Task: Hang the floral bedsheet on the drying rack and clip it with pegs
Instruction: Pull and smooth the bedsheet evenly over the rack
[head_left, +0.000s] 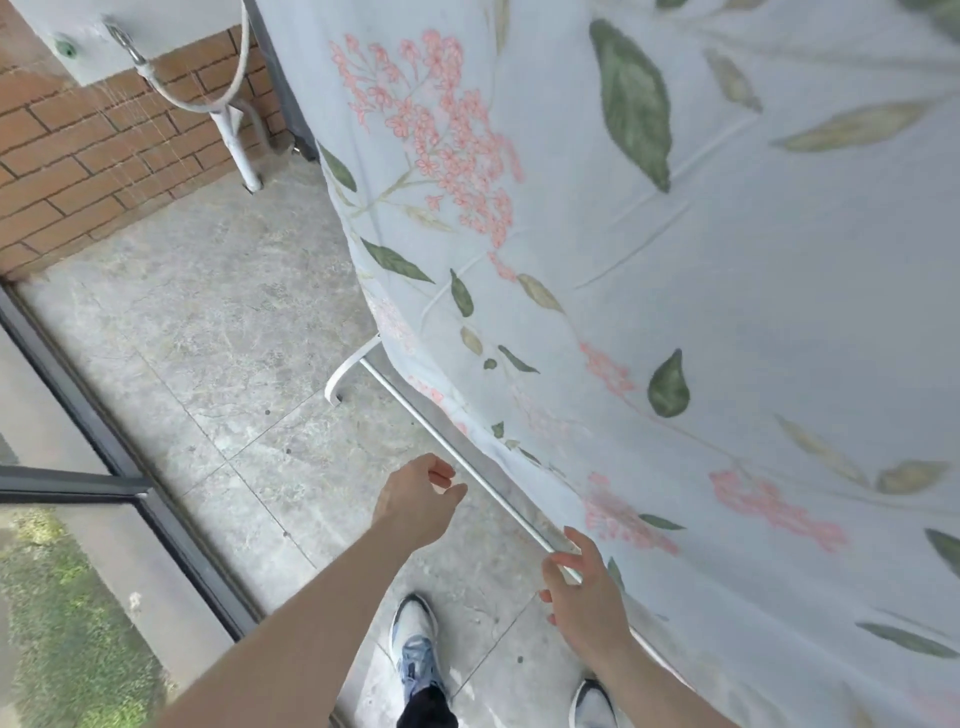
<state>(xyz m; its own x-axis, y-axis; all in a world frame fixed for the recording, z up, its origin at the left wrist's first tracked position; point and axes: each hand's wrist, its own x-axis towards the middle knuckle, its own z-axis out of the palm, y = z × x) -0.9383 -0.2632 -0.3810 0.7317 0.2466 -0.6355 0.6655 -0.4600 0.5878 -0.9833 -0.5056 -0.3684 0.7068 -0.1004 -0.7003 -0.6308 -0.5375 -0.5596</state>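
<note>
The floral bedsheet (675, 286), pale blue with pink blossoms and green leaves, hangs over the drying rack and fills the right side of the view. Only the rack's white base bar (452, 457) and its curved foot (343, 376) show below the sheet's lower edge. My left hand (415, 499) hovers just left of the base bar, fingers loosely curled and holding nothing. My right hand (587, 587) is spread open near the sheet's hem, close to the bar, with nothing in it. No pegs are in view.
A red brick wall (78, 171) stands at the back left with a second white rack leg (239, 150) and a looped cable before it. A dark door frame (130, 467) runs along the left. My two shoes (415, 644) stand on the grey tiled floor.
</note>
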